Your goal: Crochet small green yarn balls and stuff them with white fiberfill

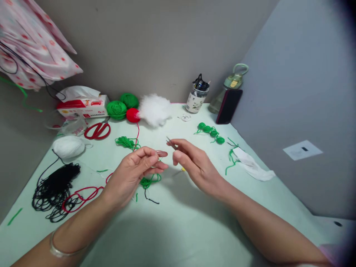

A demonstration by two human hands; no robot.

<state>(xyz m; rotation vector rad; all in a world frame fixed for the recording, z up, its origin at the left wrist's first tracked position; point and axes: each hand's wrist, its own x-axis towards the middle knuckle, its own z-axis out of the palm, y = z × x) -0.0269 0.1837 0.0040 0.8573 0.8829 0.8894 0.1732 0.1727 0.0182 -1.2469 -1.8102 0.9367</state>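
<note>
My left hand (143, 167) is over the middle of the table, thumb pressed to the fingers in a pinch. Whatever it pinches is too small to make out; a bit of green yarn shows near the fingertips. Just to its right, my right hand (194, 163) is curled, with a thin pointed metal tool (171, 144) between thumb and fingers. Most of that tool is hidden, so its kind is unclear. Below the hands lies loose green yarn (150, 180) with a short black strand (152, 201). A small yellow-ended tool (183, 169) shows under my right hand.
Green yarn balls (116, 110), a red ball (132, 115), white stuffing (155, 110) and red-handled scissors (97, 131) lie behind. Black yarn (57, 191) and white yarn (69, 147) are left. Small green balls (213, 133), a phone (229, 106) and white tissue (251, 164) are right.
</note>
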